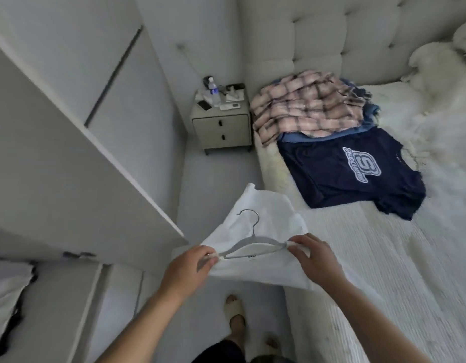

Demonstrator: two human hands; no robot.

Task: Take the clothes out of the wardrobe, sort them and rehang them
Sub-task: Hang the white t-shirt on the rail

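Both hands reach forward, left hand [194,260] and right hand [311,254] pinching the white shirt [263,205] over the hanger [253,244] ends.

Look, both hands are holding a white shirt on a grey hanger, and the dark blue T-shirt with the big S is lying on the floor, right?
Not quite. The head view shows the dark blue T-shirt with the big S lying flat on the white bed, not on the floor. The rest holds: the left hand and right hand grip the white shirt at the ends of the grey hanger.
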